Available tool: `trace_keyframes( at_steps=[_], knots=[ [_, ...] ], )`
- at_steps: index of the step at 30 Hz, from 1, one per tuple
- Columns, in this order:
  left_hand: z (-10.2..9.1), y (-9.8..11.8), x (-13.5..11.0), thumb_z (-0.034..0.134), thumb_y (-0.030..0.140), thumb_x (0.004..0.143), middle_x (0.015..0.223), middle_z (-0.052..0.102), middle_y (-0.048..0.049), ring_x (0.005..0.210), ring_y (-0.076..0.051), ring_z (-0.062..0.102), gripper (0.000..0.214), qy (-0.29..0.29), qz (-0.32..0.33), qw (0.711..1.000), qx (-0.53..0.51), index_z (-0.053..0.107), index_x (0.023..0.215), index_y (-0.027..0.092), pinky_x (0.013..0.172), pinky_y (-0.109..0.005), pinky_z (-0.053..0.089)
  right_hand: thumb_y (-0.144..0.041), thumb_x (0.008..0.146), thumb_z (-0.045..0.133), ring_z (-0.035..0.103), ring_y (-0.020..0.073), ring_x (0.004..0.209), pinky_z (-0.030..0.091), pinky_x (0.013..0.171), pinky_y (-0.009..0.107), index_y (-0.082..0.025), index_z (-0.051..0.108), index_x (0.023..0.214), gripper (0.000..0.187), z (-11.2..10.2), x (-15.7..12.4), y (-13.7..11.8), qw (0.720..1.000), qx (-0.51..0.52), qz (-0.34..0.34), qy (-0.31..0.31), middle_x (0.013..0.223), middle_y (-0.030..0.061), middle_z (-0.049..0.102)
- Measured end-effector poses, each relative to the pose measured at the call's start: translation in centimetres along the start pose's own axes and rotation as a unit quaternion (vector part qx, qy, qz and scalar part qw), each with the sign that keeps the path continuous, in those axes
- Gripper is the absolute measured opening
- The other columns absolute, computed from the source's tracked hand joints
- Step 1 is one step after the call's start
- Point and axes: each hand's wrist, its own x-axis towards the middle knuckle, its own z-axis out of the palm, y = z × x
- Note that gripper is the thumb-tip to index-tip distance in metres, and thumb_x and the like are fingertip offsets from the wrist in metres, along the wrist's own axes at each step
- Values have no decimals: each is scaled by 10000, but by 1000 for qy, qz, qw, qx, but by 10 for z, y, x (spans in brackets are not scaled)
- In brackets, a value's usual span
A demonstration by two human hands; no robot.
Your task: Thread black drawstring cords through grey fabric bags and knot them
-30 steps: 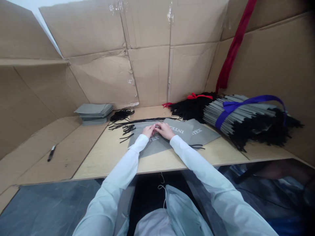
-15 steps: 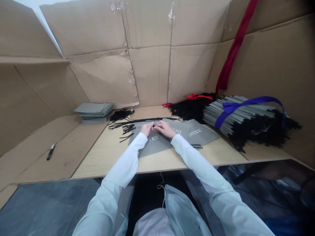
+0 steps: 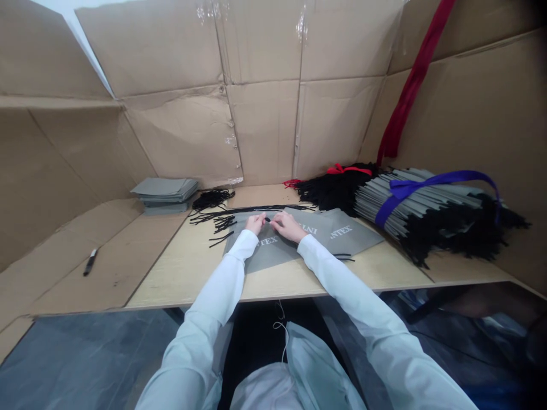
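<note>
My left hand (image 3: 255,223) is closed, its thumb and fingers pinching one end of a short black cord (image 3: 268,219). On the other side, my right hand (image 3: 288,225) pinches the same cord, and a small dark piece shows between the fingertips. Both hands hover over or rest on overlapping flat grey fabric bags (image 3: 273,261) with white lettering; I cannot tell whether the cord runs through one of them. Loose black cord ends (image 3: 222,224) stick out to the left of the bags, and long black cords (image 3: 256,209) lie along the far side.
A stack of grey pieces (image 3: 166,193) and a black cord bundle (image 3: 212,198) stand at back left. At right lie a bundle of grey bags (image 3: 380,196) tied with purple ribbon (image 3: 387,208) and a black heap (image 3: 329,187). A marker (image 3: 90,262) lies left. Cardboard walls (image 3: 183,131) enclose the table.
My fingertips have parted slightly, and more of the black cord shows between them. The whole view has shifted a little; the bags and bundles stay in place.
</note>
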Motion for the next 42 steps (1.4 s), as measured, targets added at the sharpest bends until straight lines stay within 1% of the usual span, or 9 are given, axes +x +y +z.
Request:
trace_keyframes(
  at_steps=[6, 10, 14, 17, 22, 26, 30, 37, 42],
  knots=[
    [-1, 8, -4, 444, 553, 632, 340, 230, 69, 306, -41, 285, 441, -12, -59, 986, -158, 343, 450, 164, 335, -192, 234, -248, 774, 373, 480, 136, 697, 329, 658, 238, -153, 556, 627, 253, 6, -1, 0, 999, -20, 31, 8, 680, 52, 566],
    [-3, 17, -12, 591, 356, 599, 502, 450, 27, 456, -46, 459, 252, 14, -57, 966, -252, 457, 605, 144, 480, -183, 397, -238, 782, 354, 491, 127, 681, 331, 656, 225, -157, 553, 625, 266, 5, 1, 1, 998, 9, 54, 27, 673, 40, 572],
    [4, 18, -19, 578, 219, 633, 772, 578, -48, 699, -79, 548, 156, -48, -76, 944, -317, 549, 754, 125, 691, -200, 436, -232, 794, 325, 491, 117, 659, 330, 658, 217, -157, 548, 631, 286, 5, 2, 2, 997, 31, 60, 37, 670, 30, 572],
    [9, 17, -21, 571, 165, 638, 826, 596, -62, 727, -83, 553, 150, -77, -62, 938, -331, 580, 775, 105, 732, -200, 428, -230, 793, 326, 488, 118, 668, 327, 658, 216, -155, 543, 623, 285, 5, 2, 2, 997, 33, 56, 42, 690, 31, 576],
    [11, 15, -22, 563, 168, 646, 816, 611, -64, 757, -109, 564, 143, -32, -87, 941, -326, 585, 778, 119, 729, -236, 439, -251, 799, 324, 481, 125, 651, 323, 650, 227, -151, 550, 635, 297, 7, 2, 0, 998, 14, 54, 33, 693, 41, 581],
    [14, 15, -20, 523, 108, 653, 707, 612, -60, 666, -103, 568, 67, 49, -96, 941, -320, 575, 693, 94, 709, -241, 441, -258, 794, 341, 477, 136, 656, 322, 643, 235, -156, 571, 665, 283, 11, 2, -1, 999, -18, 39, 22, 695, 52, 587],
    [19, 16, -17, 453, 52, 666, 602, 583, -48, 599, -101, 556, 114, 108, -109, 930, -333, 540, 601, 88, 682, -252, 439, -255, 782, 363, 467, 158, 715, 317, 653, 249, -157, 584, 698, 256, 17, 2, -4, 998, -52, 29, 17, 727, 70, 586],
    [17, 18, -15, 435, 34, 669, 550, 562, -45, 552, -99, 544, 141, 128, -118, 914, -368, 513, 562, 85, 578, -225, 437, -247, 787, 343, 440, 177, 821, 299, 681, 276, -143, 567, 736, 252, 21, 3, -11, 994, -106, 14, 11, 785, 78, 570],
    [17, 18, -17, 494, 67, 656, 577, 582, -58, 567, -102, 553, 86, 89, -125, 921, -358, 549, 591, 81, 584, -220, 433, -248, 797, 321, 453, 169, 784, 307, 665, 272, -147, 561, 755, 263, 21, 2, -7, 994, -106, 32, 8, 784, 80, 575]
  ],
)
